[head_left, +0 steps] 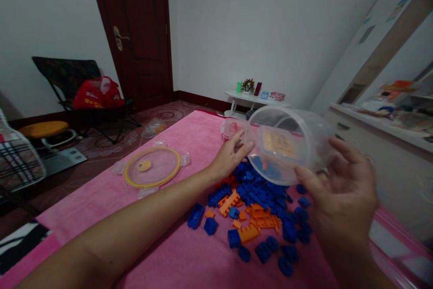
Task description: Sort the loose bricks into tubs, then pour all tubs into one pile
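Note:
A clear round plastic tub point(304, 126) is tipped on its side above the pink cloth, its mouth facing left. My right hand point(341, 185) grips it near its base, thumb below and fingers around the far side. At the left edge of the rim is my left hand point(233, 153), its thumb and fingers closed on the edge. Beneath the tub lies a heap of blue plastic building blocks point(260, 190), with orange blocks point(250, 232) in front. Several loose blue pieces point(286, 266) are scattered nearest me.
A clear round lid point(162, 167) with a yellow ring lies on the pink-covered table point(189, 135). Beyond the heap sits another clear container point(232, 127). A white side table point(260, 98), a folding chair with a red bag point(98, 93) and a stool point(43, 129) stand further off.

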Available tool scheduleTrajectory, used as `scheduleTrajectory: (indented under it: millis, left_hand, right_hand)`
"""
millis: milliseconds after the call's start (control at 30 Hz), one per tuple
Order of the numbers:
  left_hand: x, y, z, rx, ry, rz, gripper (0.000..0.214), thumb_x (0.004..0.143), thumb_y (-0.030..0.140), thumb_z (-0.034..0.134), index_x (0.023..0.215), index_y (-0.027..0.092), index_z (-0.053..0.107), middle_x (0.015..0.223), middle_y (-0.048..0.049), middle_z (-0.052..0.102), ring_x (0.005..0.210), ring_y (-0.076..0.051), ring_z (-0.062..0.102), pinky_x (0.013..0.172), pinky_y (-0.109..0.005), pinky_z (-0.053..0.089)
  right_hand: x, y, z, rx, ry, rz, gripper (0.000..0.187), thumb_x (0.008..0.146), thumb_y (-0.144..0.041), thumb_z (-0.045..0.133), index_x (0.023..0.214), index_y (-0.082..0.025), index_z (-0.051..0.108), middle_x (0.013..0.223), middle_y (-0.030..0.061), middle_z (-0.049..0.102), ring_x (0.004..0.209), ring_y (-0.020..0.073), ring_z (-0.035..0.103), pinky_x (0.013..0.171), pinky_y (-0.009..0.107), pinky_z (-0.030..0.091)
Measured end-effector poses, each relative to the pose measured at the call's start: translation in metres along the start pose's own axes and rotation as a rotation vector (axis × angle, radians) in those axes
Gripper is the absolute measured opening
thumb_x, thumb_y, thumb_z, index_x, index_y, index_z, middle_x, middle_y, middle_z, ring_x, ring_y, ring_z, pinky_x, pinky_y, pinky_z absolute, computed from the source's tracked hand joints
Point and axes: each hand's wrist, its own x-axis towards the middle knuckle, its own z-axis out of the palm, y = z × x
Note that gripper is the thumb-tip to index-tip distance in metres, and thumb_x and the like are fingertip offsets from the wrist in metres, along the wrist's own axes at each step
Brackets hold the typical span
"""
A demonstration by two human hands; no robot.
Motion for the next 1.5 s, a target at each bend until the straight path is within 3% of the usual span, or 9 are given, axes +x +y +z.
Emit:
scheduleTrajectory:
  millis: [200,367,567,867,967,1067,1167,1367,1500]
  left_hand:
    - [0.008,0.015,-0.008,-0.047,0.184,-0.161,0.048,0.077,0.021,0.057,0.125,0.018,0.053,0.114,-0.0120,0.065,0.088,-0.025,0.068,0.078,-0.040,0.057]
    - [0.047,0.022,-0.061,-0.032,0.555,-0.434,0.050,0.074,0.008,0.049,0.122,0.017,0.044,0.094,-0.0085,0.064,0.053,-0.013,0.064,0.052,-0.027,0.055]
    - [0.074,-0.002,-0.123,0.112,0.712,-0.569,0.043,0.076,0.008,0.055,0.117,0.015,0.044,0.107,-0.0141,0.054,0.071,-0.018,0.066,0.050,-0.026,0.055]
    - [0.066,-0.012,-0.134,0.523,0.709,-0.433,0.047,0.078,0.027,0.062,0.122,0.018,0.048,0.140,-0.0191,0.033,0.117,-0.035,0.051,0.083,-0.048,0.052]
    - [0.064,-0.013,-0.122,0.909,0.540,-0.119,0.048,0.079,0.027,0.061,0.126,0.022,0.051,0.145,-0.0126,0.031,0.132,-0.033,0.035,0.106,-0.048,0.035]
    - [0.064,-0.023,-0.100,1.269,0.021,0.217,0.052,0.078,0.033,0.064,0.127,0.020,0.054,0.136,-0.0129,0.047,0.130,-0.031,0.037,0.109,-0.046,0.029]
    - [0.070,-0.036,-0.075,1.352,-0.319,0.239,0.080,0.068,0.036,0.075,0.138,0.019,0.042,0.138,-0.0152,0.046,0.128,-0.032,0.041,0.105,-0.042,0.035]
    - [0.103,-0.039,-0.047,1.409,-0.387,0.084,0.032,0.080,0.024,0.062,0.110,0.013,0.064,0.100,-0.0145,0.067,0.100,-0.028,0.062,0.089,-0.034,0.044]
    - [0.119,-0.029,-0.043,1.435,-0.409,0.093,0.027,0.081,0.017,0.058,0.105,0.012,0.067,0.095,-0.0172,0.069,0.095,-0.029,0.064,0.084,-0.036,0.045]
  right_hand:
    - [-0.004,0.011,0.006,0.094,-0.077,0.212,0.048,0.082,-0.045,0.062,0.126,-0.030,0.051,0.132,0.0069,0.054,0.121,0.0257,0.053,0.100,0.049,0.044]
    - [0.003,-0.002,0.002,0.148,-0.011,0.196,0.034,0.089,-0.046,0.052,0.116,-0.027,0.059,0.128,0.0069,0.057,0.119,0.0250,0.055,0.097,0.046,0.046]
    - [0.019,-0.002,-0.008,0.218,0.077,0.208,0.023,0.088,-0.041,0.054,0.099,-0.022,0.063,0.121,0.0091,0.058,0.107,0.0260,0.061,0.072,0.037,0.055]
    - [0.022,0.000,-0.009,0.216,0.105,0.217,0.021,0.086,-0.039,0.057,0.097,-0.022,0.063,0.117,0.0090,0.060,0.092,0.0228,0.066,0.056,0.029,0.055]
    - [0.021,0.001,-0.007,0.205,0.098,0.219,0.021,0.086,-0.038,0.058,0.097,-0.022,0.063,0.117,0.0079,0.060,0.087,0.0208,0.067,0.053,0.027,0.055]
    - [0.019,0.001,-0.006,0.190,0.084,0.203,0.021,0.087,-0.039,0.057,0.099,-0.023,0.063,0.116,0.0073,0.061,0.081,0.0178,0.067,0.052,0.024,0.054]
    - [0.018,0.000,-0.007,0.177,0.061,0.201,0.021,0.087,-0.038,0.056,0.099,-0.023,0.064,0.116,0.0071,0.062,0.078,0.0161,0.067,0.051,0.023,0.053]
    - [0.019,0.000,-0.010,0.185,0.055,0.234,0.020,0.086,-0.037,0.058,0.096,-0.023,0.067,0.112,0.0055,0.064,0.071,0.0132,0.066,0.051,0.023,0.053]
    - [0.017,0.003,-0.012,0.140,0.017,0.261,0.025,0.087,-0.039,0.056,0.100,-0.021,0.067,0.104,0.0068,0.068,0.067,0.0128,0.065,0.051,0.023,0.051]
